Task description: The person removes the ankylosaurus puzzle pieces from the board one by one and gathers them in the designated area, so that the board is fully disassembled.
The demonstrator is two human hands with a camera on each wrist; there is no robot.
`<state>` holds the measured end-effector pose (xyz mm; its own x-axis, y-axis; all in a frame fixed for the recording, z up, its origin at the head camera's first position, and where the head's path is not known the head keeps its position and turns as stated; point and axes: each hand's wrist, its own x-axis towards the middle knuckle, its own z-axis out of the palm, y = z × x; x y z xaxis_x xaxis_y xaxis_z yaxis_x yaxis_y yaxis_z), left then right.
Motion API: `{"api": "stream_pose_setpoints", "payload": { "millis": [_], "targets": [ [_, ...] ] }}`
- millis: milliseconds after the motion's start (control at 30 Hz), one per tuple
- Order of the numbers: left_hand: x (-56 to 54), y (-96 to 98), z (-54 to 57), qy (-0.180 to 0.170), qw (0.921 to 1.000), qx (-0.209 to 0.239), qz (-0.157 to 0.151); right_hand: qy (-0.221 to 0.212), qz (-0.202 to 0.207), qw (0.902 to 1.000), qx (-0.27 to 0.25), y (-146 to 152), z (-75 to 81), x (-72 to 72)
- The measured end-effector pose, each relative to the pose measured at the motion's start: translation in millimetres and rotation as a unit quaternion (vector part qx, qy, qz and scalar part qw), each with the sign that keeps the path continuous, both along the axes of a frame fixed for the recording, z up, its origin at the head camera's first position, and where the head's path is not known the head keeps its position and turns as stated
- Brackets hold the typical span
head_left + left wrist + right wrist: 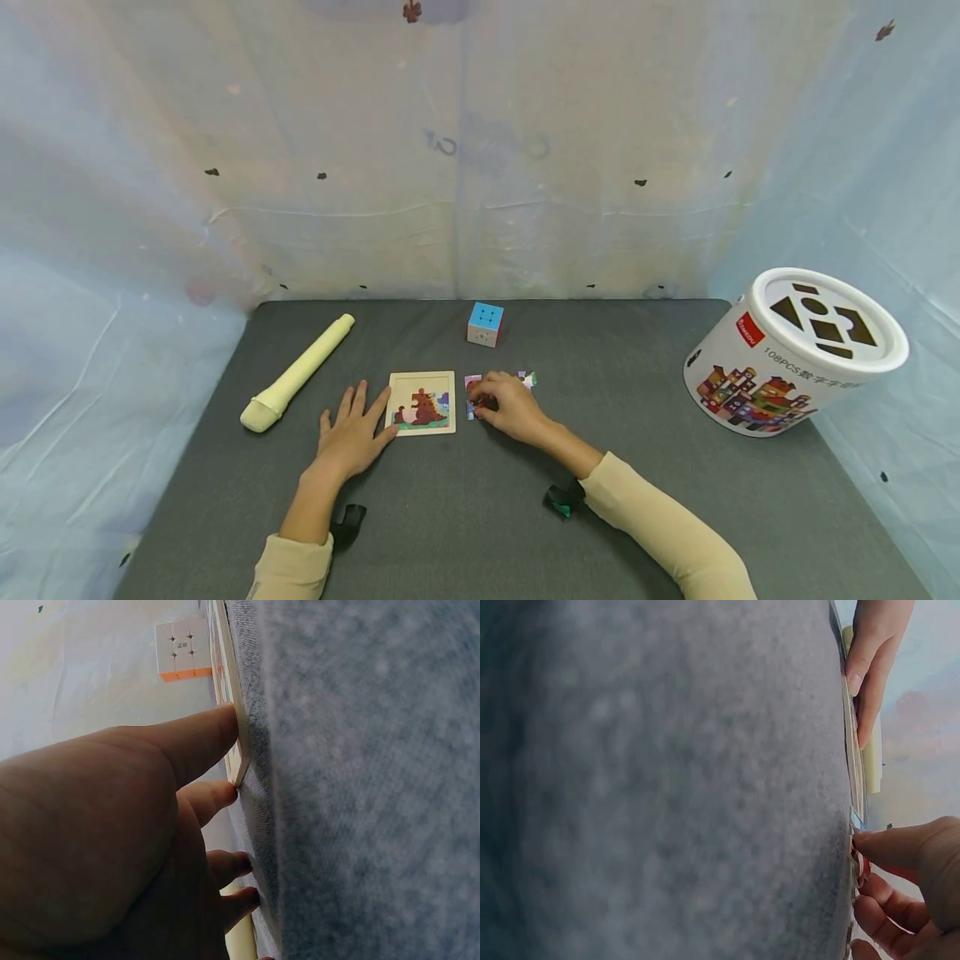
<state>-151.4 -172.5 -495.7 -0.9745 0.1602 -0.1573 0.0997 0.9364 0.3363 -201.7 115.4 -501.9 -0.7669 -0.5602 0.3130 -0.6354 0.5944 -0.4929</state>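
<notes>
A wooden puzzle tray lies on the dark table, partly filled with a picture of a reddish-brown animal. My left hand is spread flat beside it, thumb and forefinger against the tray's left edge and corner. Just right of the tray, my right hand bends over several loose puzzle pieces. Between its thumb and fingertips it pinches a puzzle piece, tilted up from the table in the right wrist view. Part of the loose pieces is hidden under this hand; another piece shows beyond its knuckles.
Behind the pieces stands a puzzle cube with a blue top. To the left lies a pale yellow, microphone-shaped stick. At the right is a large white block bucket with shape cut-outs in its lid. Plastic sheeting hangs behind the table.
</notes>
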Motion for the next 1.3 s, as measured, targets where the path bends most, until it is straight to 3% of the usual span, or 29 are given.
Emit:
{"api": "stream_pose_setpoints", "payload": {
  "millis": [1300],
  "targets": [
    [2.0, 0.5, 1.5, 0.01, 0.9999, 0.0, -0.002, -0.018, -0.003, 0.9997, 0.014, -1.0, -4.5, -1.3]
  ]
}}
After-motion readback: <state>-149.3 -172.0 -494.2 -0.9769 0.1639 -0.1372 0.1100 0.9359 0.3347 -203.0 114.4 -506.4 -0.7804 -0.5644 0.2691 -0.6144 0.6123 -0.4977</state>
